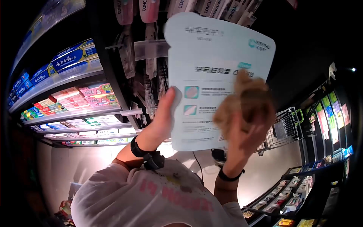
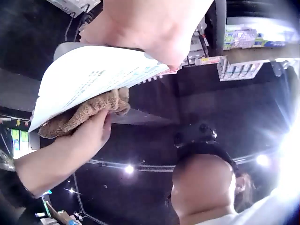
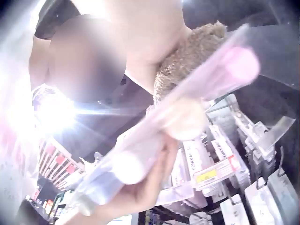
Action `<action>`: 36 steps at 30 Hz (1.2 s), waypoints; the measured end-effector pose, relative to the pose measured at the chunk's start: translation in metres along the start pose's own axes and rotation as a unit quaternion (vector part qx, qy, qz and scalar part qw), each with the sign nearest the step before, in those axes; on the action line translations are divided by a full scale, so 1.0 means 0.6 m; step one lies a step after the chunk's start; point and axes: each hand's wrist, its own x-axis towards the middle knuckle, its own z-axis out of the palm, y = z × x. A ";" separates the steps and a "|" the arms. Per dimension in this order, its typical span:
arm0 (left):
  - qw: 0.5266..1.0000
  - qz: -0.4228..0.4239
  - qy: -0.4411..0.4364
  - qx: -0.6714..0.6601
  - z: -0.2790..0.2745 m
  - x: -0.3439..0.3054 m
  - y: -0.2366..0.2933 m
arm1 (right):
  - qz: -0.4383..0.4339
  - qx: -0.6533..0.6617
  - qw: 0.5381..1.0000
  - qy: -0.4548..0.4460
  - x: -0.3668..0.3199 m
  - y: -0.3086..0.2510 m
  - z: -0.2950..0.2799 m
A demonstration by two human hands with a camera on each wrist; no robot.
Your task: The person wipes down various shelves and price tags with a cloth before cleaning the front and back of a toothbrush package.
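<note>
A large flat package (image 1: pixel 211 49), with a pale printed face and rounded corners, is held up before the chest. My left hand (image 1: pixel 162 117) grips its left edge, thumb along the printed side. Bunched in my right hand (image 1: pixel 247 132) is a brown fluffy cloth (image 1: pixel 227 113), which lies over the lower right of that face. In the left wrist view the cloth (image 2: pixel 84 117) is flat against the package (image 2: pixel 89 75). The right wrist view shows pink and whitish rounded parts under clear plastic on the package's other side (image 3: pixel 239 65), blurred.
Hanging packs (image 1: pixel 147 9) line the rack behind the package. Shelves of boxed goods (image 1: pixel 72 60) stand at left. A shopping cart (image 1: pixel 283 128) is on the right, with low product shelves (image 1: pixel 283 193) nearer. Pale floor (image 1: pixel 268 166) shows below.
</note>
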 end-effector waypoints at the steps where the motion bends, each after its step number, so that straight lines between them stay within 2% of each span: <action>1: 0.998 -0.007 0.044 0.034 0.021 -0.002 0.006 | -0.065 0.027 0.996 -0.049 -0.006 -0.016 0.003; 2: 0.998 -0.008 0.051 0.032 0.028 0.000 0.005 | -0.128 0.053 0.986 -0.096 -0.013 -0.032 0.009; 3: 0.979 -0.016 -0.085 -0.187 0.007 0.012 -0.012 | -0.164 0.065 0.978 -0.109 -0.019 -0.050 0.021; 4: 0.894 -0.023 -0.216 -0.393 -0.010 0.024 -0.022 | -0.200 0.075 0.969 -0.120 -0.021 -0.060 0.031; 5: 0.893 -0.027 -0.233 -0.384 -0.019 0.023 -0.022 | -0.199 0.073 0.970 -0.117 -0.014 -0.057 0.033; 6: 0.904 -0.015 -0.213 -0.370 -0.016 0.026 -0.020 | -0.181 0.107 0.969 -0.131 -0.004 -0.053 0.033; 7: 0.954 -0.010 -0.122 -0.273 -0.007 0.023 -0.018 | -0.162 0.142 0.966 -0.145 0.009 -0.049 0.033; 8: 0.985 -0.005 -0.028 -0.170 0.004 0.020 -0.011 | -0.161 0.113 0.973 -0.125 0.028 -0.039 0.032; 9: 0.988 -0.023 -0.052 -0.141 -0.021 0.022 -0.021 | -0.180 0.062 0.978 -0.080 0.041 -0.021 0.037; 10: 0.995 -0.022 -0.020 -0.097 -0.016 0.021 -0.016 | -0.156 0.050 0.984 -0.073 0.057 -0.006 0.029; 12: 0.998 -0.026 -0.024 -0.048 -0.011 0.016 -0.014 | -0.145 0.015 0.988 -0.045 0.087 0.024 0.022; 14: 0.998 -0.041 -0.020 -0.039 -0.014 0.019 -0.019 | -0.086 0.048 0.994 -0.053 0.096 0.044 0.020; 16: 0.998 -0.053 -0.012 -0.032 -0.016 0.023 -0.025 | -0.076 0.043 0.995 -0.052 0.083 0.038 0.024; 17: 0.993 -0.038 -0.046 -0.099 -0.015 0.027 -0.026 | -0.061 0.040 0.996 -0.047 0.071 0.032 0.025; 18: 0.983 -0.024 -0.081 -0.164 -0.015 0.032 -0.027 | -0.100 0.002 0.992 -0.078 0.053 0.027 0.029; 19: 0.982 -0.014 -0.065 -0.176 -0.019 0.039 -0.031 | -0.138 -0.036 0.984 -0.108 0.033 0.021 0.034; 20: 0.981 -0.004 -0.050 -0.189 -0.024 0.045 -0.034 | -0.200 0.066 0.968 -0.135 0.021 0.013 0.038; 21: 0.970 -0.033 -0.063 -0.231 -0.024 0.048 -0.024 | -0.255 0.103 0.945 -0.179 -0.002 0.012 0.044; 22: 0.950 -0.022 -0.093 -0.298 -0.007 0.044 -0.011 | -0.285 0.119 0.923 -0.230 -0.016 0.004 0.044; 25: 0.978 0.010 0.026 -0.208 -0.006 0.052 -0.009 | -0.329 0.117 0.899 -0.263 -0.019 0.011 0.037; 27: 0.987 0.037 0.030 -0.157 -0.009 0.060 -0.008 | -0.231 0.121 0.938 -0.230 -0.011 0.043 0.032; 28: 0.991 0.068 0.028 -0.107 -0.012 0.063 -0.007 | -0.237 0.067 0.955 -0.165 -0.012 0.070 0.036; 30: 0.988 0.059 0.002 -0.146 -0.013 0.062 -0.005 | -0.059 0.014 0.982 -0.178 -0.005 0.109 0.027; 32: 0.991 0.082 0.047 -0.099 -0.004 0.061 -0.002 | -0.073 0.022 0.993 -0.092 0.015 0.107 0.014; 36: 0.991 0.078 0.056 -0.096 0.003 0.065 -0.007 | -0.083 -0.002 0.992 -0.093 0.000 0.084 0.016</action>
